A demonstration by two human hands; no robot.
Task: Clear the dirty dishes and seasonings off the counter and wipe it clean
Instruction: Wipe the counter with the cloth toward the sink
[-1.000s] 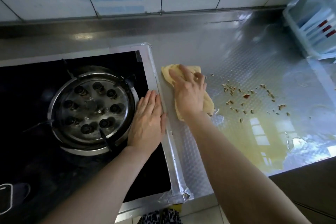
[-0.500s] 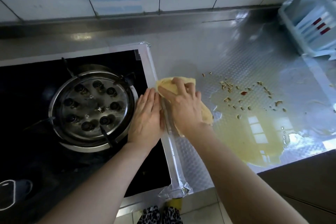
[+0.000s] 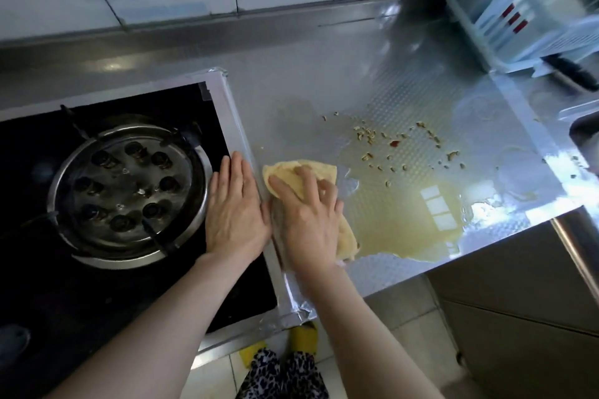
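A yellow cloth lies on the steel counter beside the stove's right edge. My right hand presses down on the cloth with spread fingers. Flat on the stove's right rim rests my left hand, fingers straight and together. To the right of the cloth a yellowish puddle spreads toward the counter's front edge. Several food crumbs are scattered behind the puddle.
A black gas stove with a round steel burner fills the left. A pale blue dish rack stands at the back right with a dark knife handle in front of it. A sink edge shows far right.
My right hand has drawn the cloth toward the front edge of the counter, along the stove's side. My left hand has stayed flat on the stove rim.
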